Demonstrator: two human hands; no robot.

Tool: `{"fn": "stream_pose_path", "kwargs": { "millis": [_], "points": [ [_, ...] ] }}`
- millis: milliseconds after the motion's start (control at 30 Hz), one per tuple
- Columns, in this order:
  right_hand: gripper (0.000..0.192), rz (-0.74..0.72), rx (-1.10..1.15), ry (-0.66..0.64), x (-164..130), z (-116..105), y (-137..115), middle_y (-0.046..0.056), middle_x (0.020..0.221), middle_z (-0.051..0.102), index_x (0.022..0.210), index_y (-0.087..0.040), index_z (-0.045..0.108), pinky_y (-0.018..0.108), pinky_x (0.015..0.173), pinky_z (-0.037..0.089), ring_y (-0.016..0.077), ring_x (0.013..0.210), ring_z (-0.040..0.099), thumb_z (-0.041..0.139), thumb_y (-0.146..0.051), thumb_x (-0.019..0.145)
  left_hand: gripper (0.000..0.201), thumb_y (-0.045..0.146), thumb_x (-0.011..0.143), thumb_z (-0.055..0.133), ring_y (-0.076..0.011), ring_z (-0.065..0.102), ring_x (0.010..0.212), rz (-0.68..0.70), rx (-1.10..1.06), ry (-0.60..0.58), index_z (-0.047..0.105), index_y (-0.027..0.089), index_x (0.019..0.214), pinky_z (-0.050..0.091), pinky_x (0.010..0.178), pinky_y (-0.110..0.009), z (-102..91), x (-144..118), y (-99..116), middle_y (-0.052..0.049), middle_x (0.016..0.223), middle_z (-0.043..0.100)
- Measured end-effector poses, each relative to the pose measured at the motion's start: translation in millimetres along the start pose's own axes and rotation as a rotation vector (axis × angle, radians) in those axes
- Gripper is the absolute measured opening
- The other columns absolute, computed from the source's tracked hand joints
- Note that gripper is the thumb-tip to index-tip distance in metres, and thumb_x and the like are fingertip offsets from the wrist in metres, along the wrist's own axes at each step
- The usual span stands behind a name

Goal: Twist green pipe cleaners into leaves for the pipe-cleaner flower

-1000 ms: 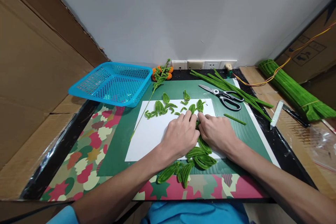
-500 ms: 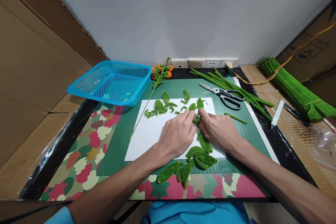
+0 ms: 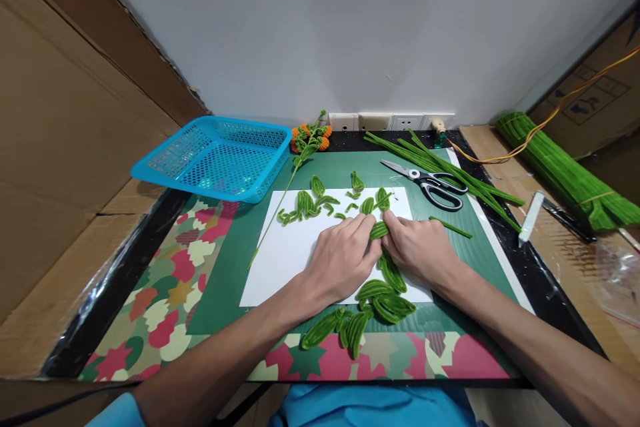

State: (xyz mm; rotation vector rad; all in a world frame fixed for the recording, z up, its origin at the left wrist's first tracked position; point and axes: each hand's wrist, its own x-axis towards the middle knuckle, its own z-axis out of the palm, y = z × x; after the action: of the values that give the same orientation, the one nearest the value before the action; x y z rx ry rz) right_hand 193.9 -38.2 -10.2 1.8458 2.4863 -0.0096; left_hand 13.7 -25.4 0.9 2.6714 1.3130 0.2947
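Over the right part of a white paper sheet [image 3: 280,267], my left hand [image 3: 343,257] and my right hand [image 3: 417,243] meet with fingers closed on a green pipe-cleaner leaf [image 3: 379,231]. Each hand grips one end of it, and its middle shows between the fingertips. Just beyond the fingers lie more fuzzy green leaves [image 3: 367,205]. Nearer my body, a pile of larger looped leaves [image 3: 383,300] spreads past the paper's front edge. Other leaves and short bent pieces [image 3: 305,203] lie at the paper's far left.
Scissors [image 3: 430,185] and long green pipe cleaners [image 3: 440,163] lie behind my right hand on a green mat [image 3: 220,287]. A blue basket [image 3: 260,193] stands back left, beside orange flowers [image 3: 324,143]. A pipe-cleaner bundle [image 3: 565,167] and white tube [image 3: 530,219] are at right.
Slightly more of the leaf's middle shows between my fingertips, and its ridges now face up. Both hands stay at nearly the same spot. The whole view has shifted a little.
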Motion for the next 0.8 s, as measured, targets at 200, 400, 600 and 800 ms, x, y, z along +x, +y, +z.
{"fn": "stream_pose_path", "kwargs": {
  "millis": [200, 400, 600, 800],
  "points": [
    [0.021, 0.007, -0.006, -0.008, -0.5, -0.6, 0.0, 0.010, 0.085, 0.080, 0.111, -0.018, 0.060, 0.034, 0.056, 0.013, 0.0227, 0.067, 0.073, 0.042, -0.027, 0.103, 0.015, 0.010, 0.101, 0.047, -0.0255, 0.065, 0.095, 0.067, 0.156, -0.007, 0.056, 0.019, 0.109, 0.049, 0.074, -0.038, 7.0, -1.6, 2.0, -0.005, 0.101, 0.067],
    [0.022, 0.003, 0.009, -0.019, -0.5, -1.0, -0.2, 0.011, 0.087, 0.080, 0.111, -0.017, 0.059, 0.034, 0.057, 0.014, 0.0216, 0.065, 0.070, 0.040, -0.025, 0.102, 0.019, 0.007, 0.100, 0.045, -0.0267, 0.066, 0.096, 0.055, 0.245, -0.013, 0.056, 0.018, 0.111, 0.050, 0.072, -0.039, 8.6, -1.9, 4.6, -0.007, 0.101, 0.068],
    [0.028, 0.015, 0.014, 0.022, -1.5, -0.5, 0.3, 0.009, 0.085, 0.080, 0.109, -0.017, 0.062, 0.034, 0.056, 0.012, 0.0209, 0.064, 0.070, 0.041, -0.035, 0.104, 0.010, 0.017, 0.103, 0.049, -0.0277, 0.067, 0.096, 0.038, 0.277, 0.004, 0.059, 0.016, 0.107, 0.050, 0.072, -0.038, 3.7, -0.5, 2.1, -0.009, 0.099, 0.069],
    [0.040, 0.049, 0.020, 0.014, -1.2, -1.2, -0.7, 0.011, 0.081, 0.079, 0.099, -0.016, 0.068, 0.033, 0.057, 0.012, 0.0202, 0.062, 0.067, 0.035, -0.038, 0.106, 0.022, 0.024, 0.105, 0.051, -0.0280, 0.070, 0.086, -0.017, 0.267, -0.013, 0.067, 0.015, 0.094, 0.048, 0.069, -0.037, -0.4, 0.4, -1.8, -0.009, 0.082, 0.072]
  ]
}}
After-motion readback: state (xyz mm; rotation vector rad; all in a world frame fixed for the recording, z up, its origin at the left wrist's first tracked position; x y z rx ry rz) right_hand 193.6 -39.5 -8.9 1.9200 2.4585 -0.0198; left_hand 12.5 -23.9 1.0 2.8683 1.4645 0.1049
